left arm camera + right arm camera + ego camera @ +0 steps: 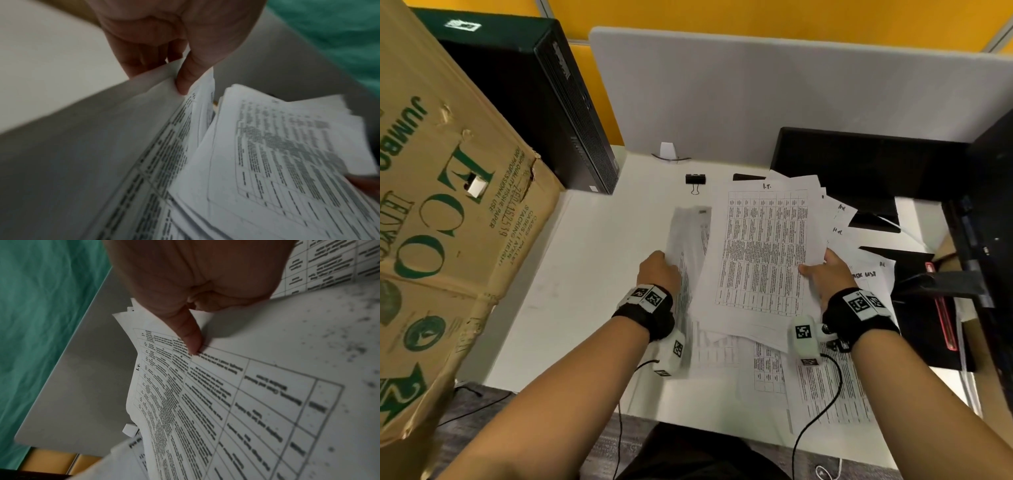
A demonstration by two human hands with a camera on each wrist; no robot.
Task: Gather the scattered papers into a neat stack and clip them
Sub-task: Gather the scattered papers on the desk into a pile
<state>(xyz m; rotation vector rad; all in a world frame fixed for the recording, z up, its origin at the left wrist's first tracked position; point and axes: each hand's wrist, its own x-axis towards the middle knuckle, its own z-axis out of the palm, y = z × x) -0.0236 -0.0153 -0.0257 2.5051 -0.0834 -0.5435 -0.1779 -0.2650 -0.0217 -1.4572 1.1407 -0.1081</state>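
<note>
Now both hands point(659, 270) on papers point(760, 246)

A white surface point(599, 260) is seen from above, bounded at twelve o'clock by a pale grey divider panel point(774, 89). Behind the panel, a yellow wall point(756, 17) is shown. At ten o'clock a black computer tower point(541, 102) is stood upright on the surface, and at nine o'clock a worn cardboard box point(448, 212) printed with green lettering is seen tilted. At two o'clock a black monitor point(866, 164) is placed against the panel. Dark grey carpet point(479, 407) is visible at seven o'clock. The lighting is even and soft.
</note>
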